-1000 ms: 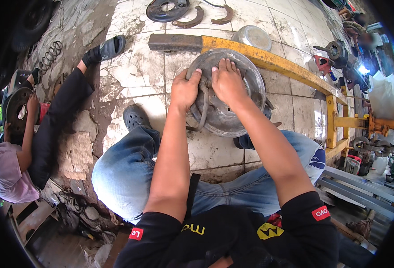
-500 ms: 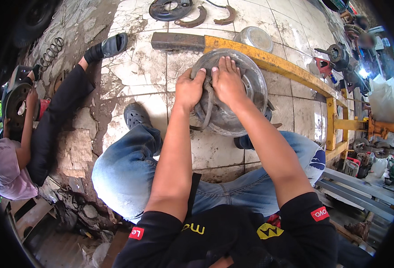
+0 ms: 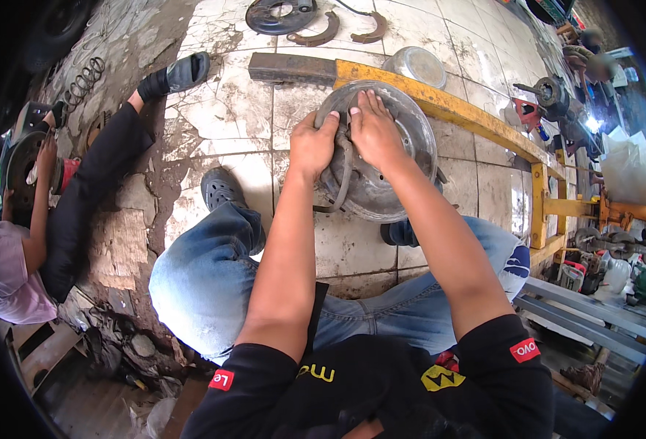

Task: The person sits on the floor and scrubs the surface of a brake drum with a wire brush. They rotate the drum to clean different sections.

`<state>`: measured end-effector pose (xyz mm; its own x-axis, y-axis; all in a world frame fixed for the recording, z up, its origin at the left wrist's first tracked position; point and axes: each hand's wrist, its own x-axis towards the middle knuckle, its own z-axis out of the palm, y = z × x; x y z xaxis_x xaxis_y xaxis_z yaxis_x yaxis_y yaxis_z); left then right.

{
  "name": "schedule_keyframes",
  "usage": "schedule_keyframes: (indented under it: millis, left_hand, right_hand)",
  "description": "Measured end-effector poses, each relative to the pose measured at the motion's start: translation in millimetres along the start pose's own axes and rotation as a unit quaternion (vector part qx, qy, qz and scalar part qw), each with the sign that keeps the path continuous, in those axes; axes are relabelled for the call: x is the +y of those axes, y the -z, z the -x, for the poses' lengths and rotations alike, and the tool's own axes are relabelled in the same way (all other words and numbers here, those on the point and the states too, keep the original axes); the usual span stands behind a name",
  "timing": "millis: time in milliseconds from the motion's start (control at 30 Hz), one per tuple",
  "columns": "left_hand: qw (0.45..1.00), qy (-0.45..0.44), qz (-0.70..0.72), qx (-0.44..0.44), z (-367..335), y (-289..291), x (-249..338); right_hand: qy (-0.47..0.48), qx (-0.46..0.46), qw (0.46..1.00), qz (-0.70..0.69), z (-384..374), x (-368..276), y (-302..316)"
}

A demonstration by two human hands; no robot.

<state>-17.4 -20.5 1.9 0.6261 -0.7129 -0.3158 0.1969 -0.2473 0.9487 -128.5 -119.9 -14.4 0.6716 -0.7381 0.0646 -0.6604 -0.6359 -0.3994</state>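
Observation:
A round grey metal brake drum (image 3: 411, 192) rests on the tiles between my legs, tipped against the yellow bar. Along its left side runs a curved brake shoe (image 3: 347, 175), partly overlapping the rim. My left hand (image 3: 312, 150) is closed around the shoe's upper part by the drum's left edge, thumb on top; its fingertips are hidden. My right hand (image 3: 375, 135) lies with its fingers stretched over the drum's face, thumb beside the shoe. Farther away, two more brake shoes (image 3: 321, 33) and a black backing plate (image 3: 260, 18) lie on the floor.
A yellow steel frame (image 3: 476, 124) stretches from behind the drum to the right. A round silver metal part (image 3: 419, 64) stands behind it. At left, another person (image 3: 17, 252) handles a wheel-like part, one leg stretched out. A coil spring (image 3: 83, 84) and tools lie around.
My hands hold nearly the same place on the drum and shoe; the right hand has shifted very slightly. The other person's hand has moved a little on their part.

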Motion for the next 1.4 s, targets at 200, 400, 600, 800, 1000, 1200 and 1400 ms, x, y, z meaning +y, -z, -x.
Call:
schedule_keyframes:
  millis: [200,400,600,800,1000,1200,1400]
  left_hand:
    - [0.999,-0.013,-0.036,0.029,8.2,-0.4,7.2]
    - [1.000,-0.002,0.013,0.024,5.8,2.0,-1.4]
    - [1.000,0.001,-0.025,-0.001,1.5,0.6,-1.9]
    - [1.000,0.001,0.001,-0.016,-1.7,-1.2,-9.3]
    - [0.999,-0.013,-0.037,0.007,1.1,4.0,-7.9]
    - [0.999,-0.012,-0.046,0.024,6.7,5.6,0.2]
    - [0.998,-0.030,-0.036,0.052,-3.6,-4.0,-11.4]
  right_hand:
    - [0.010,0.006,1.000,-0.010,1.6,9.4,3.6]
    - [0.022,-0.012,0.999,0.032,15.7,-6.8,0.6]
    - [-0.017,0.009,0.998,0.057,8.2,-4.9,-7.8]
    - [-0.012,-0.001,1.000,0.014,6.0,0.4,0.3]
    - [-0.001,-0.023,0.999,0.024,14.3,-0.3,8.1]
    - [0.007,-0.018,0.999,0.030,17.3,-0.5,4.7]
    - [-0.010,0.013,0.998,0.054,9.0,-9.5,-2.1]
